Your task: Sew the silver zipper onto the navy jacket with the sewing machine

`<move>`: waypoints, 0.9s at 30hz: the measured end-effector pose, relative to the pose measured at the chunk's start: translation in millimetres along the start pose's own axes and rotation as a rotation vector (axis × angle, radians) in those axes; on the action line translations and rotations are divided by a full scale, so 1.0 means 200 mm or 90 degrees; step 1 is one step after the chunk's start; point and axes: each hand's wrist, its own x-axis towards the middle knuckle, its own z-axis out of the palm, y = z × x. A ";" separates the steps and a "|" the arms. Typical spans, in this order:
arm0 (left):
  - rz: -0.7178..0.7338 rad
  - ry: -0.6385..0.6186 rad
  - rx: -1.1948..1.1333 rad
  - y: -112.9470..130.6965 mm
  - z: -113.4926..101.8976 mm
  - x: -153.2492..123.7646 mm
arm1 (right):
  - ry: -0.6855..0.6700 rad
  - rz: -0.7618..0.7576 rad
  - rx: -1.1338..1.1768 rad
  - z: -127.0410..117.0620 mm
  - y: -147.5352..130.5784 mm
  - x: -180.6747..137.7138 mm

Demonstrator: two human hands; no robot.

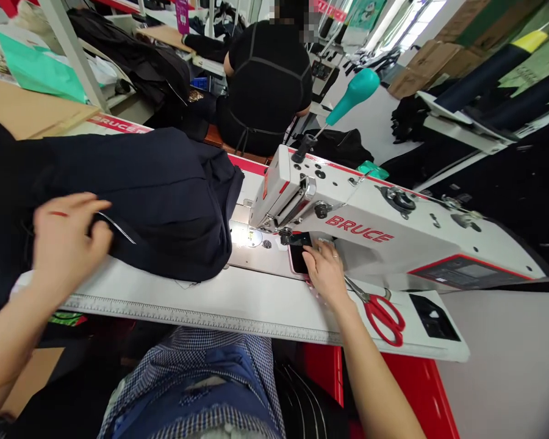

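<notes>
A dark navy garment (155,195) with a silver zipper (119,228) lies heaped on the left of the white sewing table (238,305). My left hand (66,238) presses on it beside the zipper, fingers curled into the cloth. My right hand (324,268) rests under the arm of the white BRUCE sewing machine (375,225), its fingers on a dark phone (298,253) lying on the machine bed next to the lit needle area (244,235).
Red-handled scissors (382,311) lie right of my right hand. A ruler strip (187,314) runs along the table's front edge. A person in black (268,79) sits ahead, back turned. A teal thread cone (354,91), cardboard boxes and dark fabric piles surround the station.
</notes>
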 end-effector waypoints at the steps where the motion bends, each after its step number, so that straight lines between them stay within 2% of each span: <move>1: 0.085 -0.031 -0.029 0.09 0.02 -0.04 | -0.010 0.005 -0.018 0.00 0.02 0.00; 3: 0.224 -0.093 -0.064 0.26 0.08 -0.10 | -0.008 -0.007 -0.029 0.02 0.02 -0.01; 5: 0.285 -0.158 -0.080 0.41 0.15 -0.15 | 0.014 -0.029 -0.017 0.03 0.00 -0.04; 9: 0.231 -0.275 -0.063 0.61 0.26 -0.14 | 0.046 -0.070 0.063 0.04 -0.09 -0.10; 13: 0.210 -0.336 -0.039 0.69 0.29 -0.14 | -0.008 -0.180 0.172 0.01 -0.30 -0.09; 17: 0.259 -0.333 -0.052 0.65 0.24 -0.22 | -0.080 -0.341 0.191 -0.02 -0.58 0.01; 22: 0.309 -0.312 -0.035 0.45 0.14 -0.33 | -0.136 -0.530 0.131 -0.01 -0.85 0.24; 24: 0.295 -0.269 0.002 0.34 0.11 -0.36 | -0.150 -0.565 0.098 0.00 -0.93 0.32; 27: 0.271 -0.188 0.057 0.18 0.05 -0.38 | -0.138 -0.567 0.076 0.03 -1.03 0.42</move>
